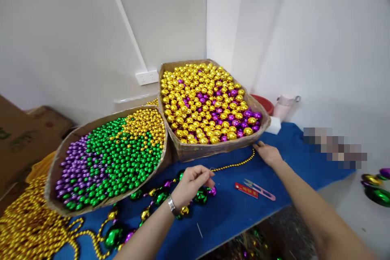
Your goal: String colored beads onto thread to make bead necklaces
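Observation:
A short string of small gold beads (234, 165) spans the gap between my two hands, sagging in a curve above or on the blue cloth. Its left end, with a bit of thin thread, meets the pinched fingertips of my left hand (195, 183), which wears a metal wristband. At the other end, my right hand (268, 153) has its fingers closed on the string beside the large box's front edge. Below my left hand lies a garland of large green, gold and purple balls (114, 235), partly hidden by the forearm.
Small purple, green and gold beads fill one carton (52, 189); larger gold and purple balls fill another carton (195, 152). Pink thread snips (263, 191) and a red packet (246, 190) lie on the blue cloth (222, 215). Gold bead strands (30, 219) heap at left. A pink cup (284, 107) stands behind.

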A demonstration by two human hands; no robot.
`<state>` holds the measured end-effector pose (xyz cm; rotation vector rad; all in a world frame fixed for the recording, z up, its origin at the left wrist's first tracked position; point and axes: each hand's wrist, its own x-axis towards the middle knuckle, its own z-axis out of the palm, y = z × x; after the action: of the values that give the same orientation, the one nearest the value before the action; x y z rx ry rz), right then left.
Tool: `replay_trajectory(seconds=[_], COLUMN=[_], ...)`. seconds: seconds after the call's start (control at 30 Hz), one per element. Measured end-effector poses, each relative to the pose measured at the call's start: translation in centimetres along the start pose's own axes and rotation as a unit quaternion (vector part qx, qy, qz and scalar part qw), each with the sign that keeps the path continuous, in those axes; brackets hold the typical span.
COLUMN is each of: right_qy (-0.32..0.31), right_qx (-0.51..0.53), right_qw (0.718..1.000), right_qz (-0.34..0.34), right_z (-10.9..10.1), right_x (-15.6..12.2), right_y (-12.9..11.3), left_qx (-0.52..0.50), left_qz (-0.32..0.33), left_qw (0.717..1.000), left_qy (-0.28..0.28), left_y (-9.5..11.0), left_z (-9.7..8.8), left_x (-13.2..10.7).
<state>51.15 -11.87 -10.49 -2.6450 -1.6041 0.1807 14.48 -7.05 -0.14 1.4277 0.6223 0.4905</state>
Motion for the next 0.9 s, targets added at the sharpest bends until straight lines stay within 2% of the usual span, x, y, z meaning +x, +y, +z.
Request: replay_trajectory(seconds=[0.13,0.23,0.4,0.57,0.67,0.77,0.8,0.87,0.9], right_qy=[-0.015,-0.012,0.004,0.037,0.024,-0.011,-0.026,-0.071,-0.070], right_qx=[-0.022,-0.020,-0.003,0.044,0.085,0.127,0.142,0.193,0.210], right_qw=[0.999,0.998,0.997,0.995,0.987,0.968,0.958,0.917,0.906], right_qz=[-0.033,-0.061,-0.071,-0.084,-0.133,-0.216,-0.250,-0.343,-0.361], right_z=[-0.1,0.0,-0.3,-1.6,-3.3,-6.2,-7.4,-9.5,-10.5], right_x=[0.4,0.2,-0.1,-1.5,-4.4,-8.7,-10.3,-12.9,-13.9], right_y=[0.5,0.4,-0.3,-1.7,-3.8,-7.5,-9.1,-12.4,-14.1], left_qx=[-0.084,-0.112,-0.112,-0.099,-0.091,-0.067,-0.050,0.001,0.034], left_qz=[-0.026,-0.037,-0.040,-0.030,-0.019,-0.013,-0.012,-0.007,0.001], left_qw=[0.995,0.991,0.991,0.992,0.993,0.995,0.996,0.997,0.997], left_qy=[0.045,0.056,0.060,0.075,0.076,0.074,0.074,0.072,0.067], left_y=[-0.4,-0.8,-0.6,-0.5,-0.6,-0.6,-0.5,-0.1,0.2], left_z=[-1.0,-1.3,-1.3,-1.9,-2.5,-2.7,-2.6,-2.4,-2.2], left_x=[-0.6,-0.9,-1.6,-2.6,-2.9,-2.9,-2.9,-3.1,-3.2])
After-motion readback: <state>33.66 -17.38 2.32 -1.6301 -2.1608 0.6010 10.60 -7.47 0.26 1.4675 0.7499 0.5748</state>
